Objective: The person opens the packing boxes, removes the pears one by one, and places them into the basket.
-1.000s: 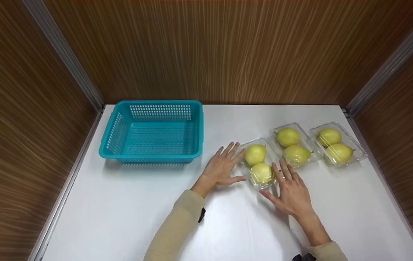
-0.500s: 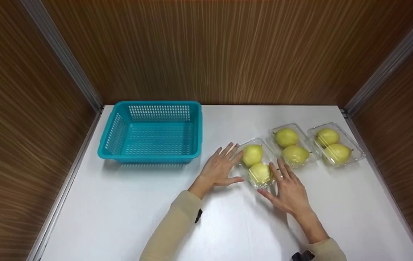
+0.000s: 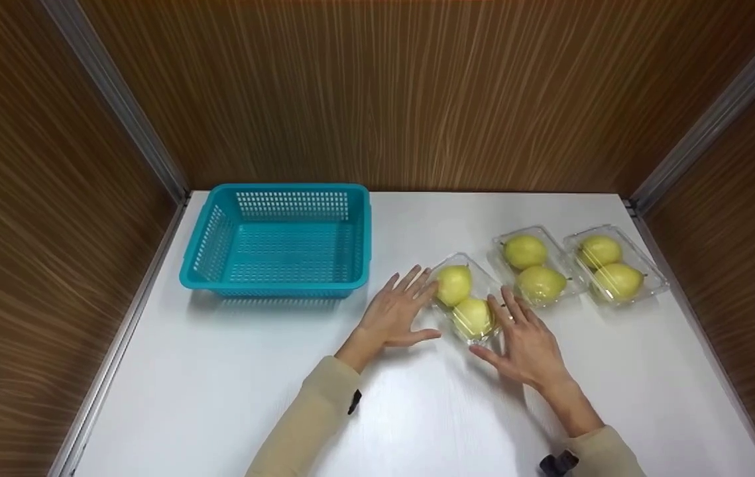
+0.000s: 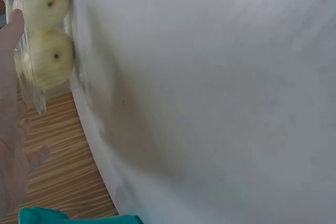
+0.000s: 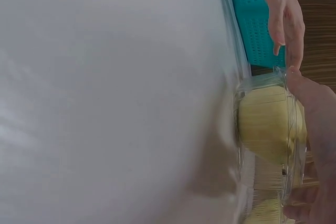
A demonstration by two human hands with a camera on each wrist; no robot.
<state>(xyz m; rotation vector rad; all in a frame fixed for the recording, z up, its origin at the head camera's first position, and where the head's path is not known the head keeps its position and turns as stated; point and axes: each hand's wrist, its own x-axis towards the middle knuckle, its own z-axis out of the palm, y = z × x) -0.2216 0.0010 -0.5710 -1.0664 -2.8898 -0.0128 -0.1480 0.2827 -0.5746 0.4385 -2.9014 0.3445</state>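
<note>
A clear plastic clamshell box [image 3: 481,281] with two yellow pears [image 3: 473,318] lies tilted on the white table between both hands. My left hand [image 3: 392,317] is at its left side, fingers spread and fairly straight, fingertips at the box edge. On the other side my right hand [image 3: 528,350] has its fingers along the box's right edge and its thumb by the near corner. In the right wrist view the box [image 5: 262,80] stands close beside the right thumb [image 5: 304,87]. The left wrist view has the pears [image 4: 50,59] behind the left thumb.
Two more pear boxes, a middle one [image 3: 557,252] and a right one [image 3: 636,255], lie to the right. A teal perforated basket [image 3: 291,289] stands at the back left. Wood-grain panels [image 3: 377,99] enclose the back and sides of the white table [image 3: 218,397].
The far end of the box between my hands has swung to the left, turning the box. My left hand has shifted slightly left and nearer; the right hand has barely moved.
</note>
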